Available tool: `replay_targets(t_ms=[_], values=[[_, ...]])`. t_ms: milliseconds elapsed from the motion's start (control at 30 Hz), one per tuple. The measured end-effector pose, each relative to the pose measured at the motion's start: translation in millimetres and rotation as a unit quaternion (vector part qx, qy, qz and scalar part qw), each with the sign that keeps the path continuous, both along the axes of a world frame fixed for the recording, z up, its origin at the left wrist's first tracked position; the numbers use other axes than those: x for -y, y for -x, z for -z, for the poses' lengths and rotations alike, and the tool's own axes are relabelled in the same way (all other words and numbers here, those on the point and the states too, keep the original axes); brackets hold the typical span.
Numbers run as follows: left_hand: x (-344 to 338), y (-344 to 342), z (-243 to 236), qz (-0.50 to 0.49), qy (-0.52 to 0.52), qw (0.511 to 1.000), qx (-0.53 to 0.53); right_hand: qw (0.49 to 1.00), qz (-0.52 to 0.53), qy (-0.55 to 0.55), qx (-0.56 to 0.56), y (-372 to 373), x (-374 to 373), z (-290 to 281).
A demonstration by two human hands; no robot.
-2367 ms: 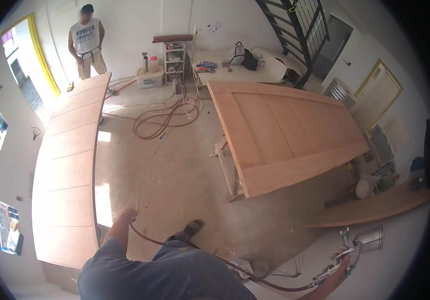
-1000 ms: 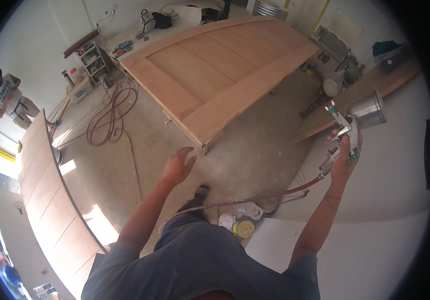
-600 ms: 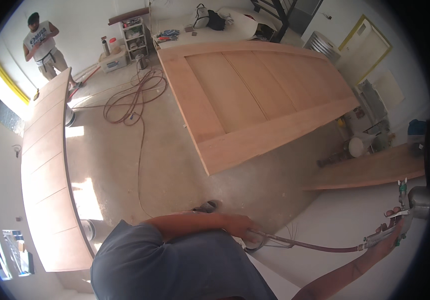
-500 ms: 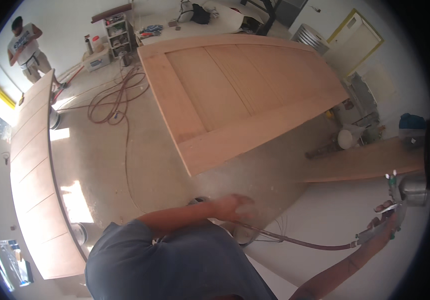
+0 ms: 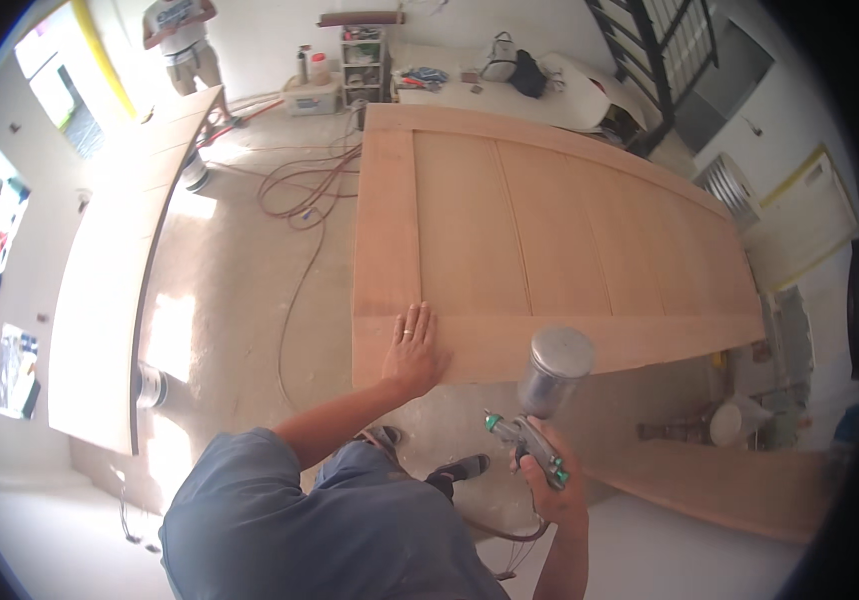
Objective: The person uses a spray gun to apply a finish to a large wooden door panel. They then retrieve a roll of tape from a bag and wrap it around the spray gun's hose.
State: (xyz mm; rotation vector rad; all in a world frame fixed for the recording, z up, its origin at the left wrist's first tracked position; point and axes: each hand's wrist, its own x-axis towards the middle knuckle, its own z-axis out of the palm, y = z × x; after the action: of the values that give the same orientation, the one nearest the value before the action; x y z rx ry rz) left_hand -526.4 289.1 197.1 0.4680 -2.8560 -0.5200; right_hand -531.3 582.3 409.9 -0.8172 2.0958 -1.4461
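A large pale wooden door panel point(image 5: 560, 230) with grooved lines and a raised border lies flat in front of me. My left hand point(image 5: 415, 355) rests palm down on its near left corner, fingers stretched out. In my right hand point(image 5: 550, 475) is a spray gun point(image 5: 528, 442) with green knobs, gripped round its handle. Its metal paint cup point(image 5: 558, 365) stands on top, near the panel's front edge. A hose point(image 5: 510, 530) runs down from the gun's handle.
On the left lies another long grooved panel point(image 5: 125, 270), propped on cans point(image 5: 153, 385). Coiled red hose point(image 5: 315, 185) spreads over the floor. A person point(image 5: 180, 45) stands at the far left. A third board point(image 5: 710, 490) lies at right, beside a white bucket point(image 5: 735, 422). A dark staircase point(image 5: 655, 60) rises behind.
My left hand has come down onto the panel's near corner. My right hand has brought the spray gun in from the far right to the panel's front edge. The view has turned.
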Motion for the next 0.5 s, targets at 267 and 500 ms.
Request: replay_targets(t_ms=[267, 500], values=[[-72.9, 39.5, 2.4, -0.070, -0.008, 0.997, 0.011, 0.992, -0.084, 0.067, 0.065, 94.5, -61.2, -2.3], [-123.7, 73.1, 9.9, -0.050, -0.033, 0.998, 0.008, 0.988, -0.137, 0.014, 0.073, 127.8, -67.7, 29.7]])
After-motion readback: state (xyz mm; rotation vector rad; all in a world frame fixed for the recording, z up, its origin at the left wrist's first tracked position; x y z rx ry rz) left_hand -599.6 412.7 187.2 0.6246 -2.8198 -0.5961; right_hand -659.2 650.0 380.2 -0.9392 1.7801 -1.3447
